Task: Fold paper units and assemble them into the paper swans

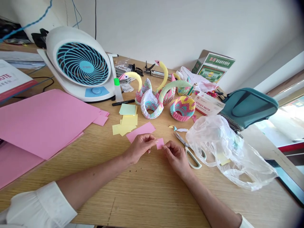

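A small pink paper piece (160, 143) is held between both hands over the table. My left hand (142, 146) pinches its left edge with thumb and fingers. On the other side my right hand (175, 155) pinches its right corner. A larger pink strip (143, 129) lies just behind my left hand. Yellow paper pieces (129, 122) and a green one (127, 109) lie farther back. Open scissors (193, 158) rest to the right of my right hand. Folded paper swans (152, 101) and a round paper bowl (182, 108) stand behind.
A white fan (83, 66) stands at the back left, with large pink sheets (47, 120) in front. At the right are a clear plastic bag (225, 148), a teal case (249, 106), a sticky note box (209, 104) and a dark flat device (288, 182). The table (133, 196) has a front edge.
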Action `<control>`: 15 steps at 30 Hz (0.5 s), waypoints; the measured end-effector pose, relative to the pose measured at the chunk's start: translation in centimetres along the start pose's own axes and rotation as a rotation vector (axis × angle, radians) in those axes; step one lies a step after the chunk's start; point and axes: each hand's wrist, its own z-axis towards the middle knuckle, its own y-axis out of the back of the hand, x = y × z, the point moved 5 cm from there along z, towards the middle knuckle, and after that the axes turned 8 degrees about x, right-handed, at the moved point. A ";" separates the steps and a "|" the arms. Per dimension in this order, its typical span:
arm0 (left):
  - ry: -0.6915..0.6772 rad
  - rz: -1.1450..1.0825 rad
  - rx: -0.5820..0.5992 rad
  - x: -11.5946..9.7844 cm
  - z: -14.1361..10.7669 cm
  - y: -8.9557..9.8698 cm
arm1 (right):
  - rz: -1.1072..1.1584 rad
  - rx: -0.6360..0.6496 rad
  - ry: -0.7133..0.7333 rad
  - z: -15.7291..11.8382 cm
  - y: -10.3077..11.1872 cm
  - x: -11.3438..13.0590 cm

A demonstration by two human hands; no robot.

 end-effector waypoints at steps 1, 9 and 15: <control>-0.001 -0.010 -0.003 0.0 0.0 0.1 | 0.018 -0.008 -0.001 0.0 0.0 0.0; -0.096 0.146 0.074 -0.5 -0.4 -0.4 | 0.139 -0.071 -0.034 0.1 0.3 0.0; -0.165 0.273 0.092 -0.2 -0.3 -0.9 | 0.135 -0.079 -0.030 0.1 0.3 0.3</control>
